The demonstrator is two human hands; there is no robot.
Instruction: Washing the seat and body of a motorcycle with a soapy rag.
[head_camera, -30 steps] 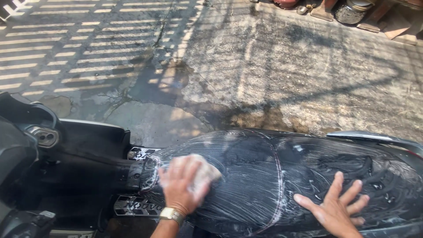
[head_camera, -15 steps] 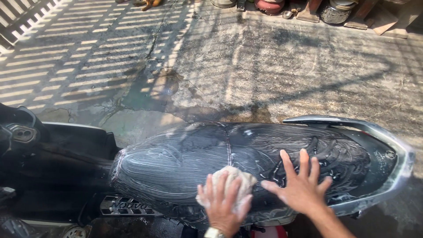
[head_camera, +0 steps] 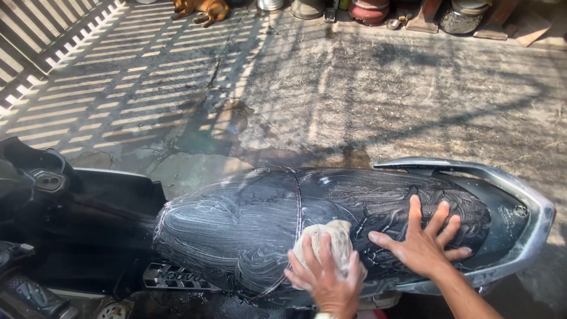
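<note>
I am pressing the sponge (head_camera: 332,236) under my left hand (head_camera: 325,274), fingers curled over it, mid-seat on the soapy black scooter seat (head_camera: 236,218). My right hand (head_camera: 422,245) is lying flat, fingers spread, at three o'clock. Both have been shifting rearward from the seat's front, so lather now covers most of it.

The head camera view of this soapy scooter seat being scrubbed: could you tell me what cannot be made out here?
- Sponge: mostly covered by the left hand; its full shape is hidden.
- Scooter's near side below the seat: cut off by the bottom edge.
- Handlebar area: cut by the left edge, in dark shadow.
- Pots and resting dog: cut by the top edge.
- Seat under the right hand: covered by the palm.
</note>
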